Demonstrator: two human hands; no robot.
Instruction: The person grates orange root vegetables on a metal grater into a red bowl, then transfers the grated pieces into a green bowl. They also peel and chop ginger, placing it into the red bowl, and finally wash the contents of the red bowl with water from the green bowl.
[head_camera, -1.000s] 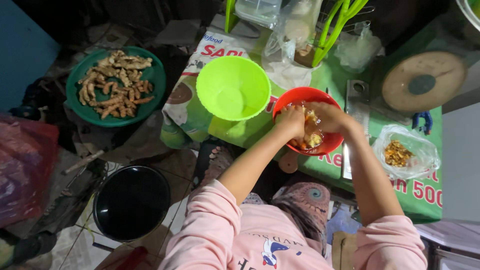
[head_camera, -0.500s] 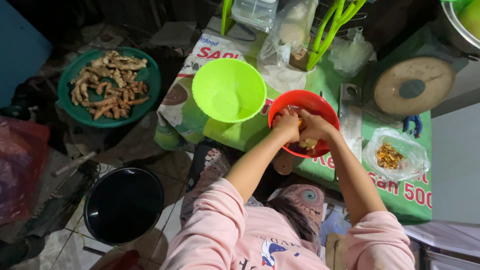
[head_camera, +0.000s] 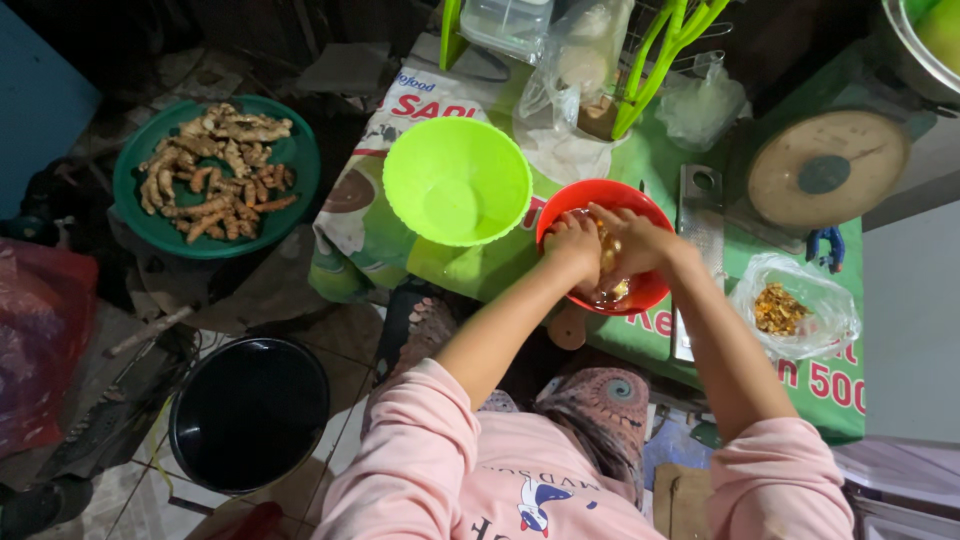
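Working inside the red bowl (head_camera: 600, 250) at the near edge of the counter (head_camera: 650, 160), which is wearing a green printed cover. Left hand (head_camera: 573, 245) and right hand (head_camera: 637, 240) curling in close together over the bowl's middle, fingers bent around small yellowish root pieces (head_camera: 608, 252); pinching a piece or just rubbing it, impossible to tell from here. More wet yellowish bits lying at the bowl's bottom near the rim. Sitting just beside, to the left: a lime-green bowl (head_camera: 457, 182), bare inside, nothing yet moved into it. Resting lower down and well to the left: a dark green tray (head_camera: 135, 215) heaped with unpeeled brownish roots (head_camera: 215, 170), so seemingly only a small share handled and most of the pile still waiting. Lying to the right of the red bowl: a clear bag of brownish scraps (head_camera: 790, 305), probably peelings. Standing on the floor below: a black bucket (head_camera: 248, 412).
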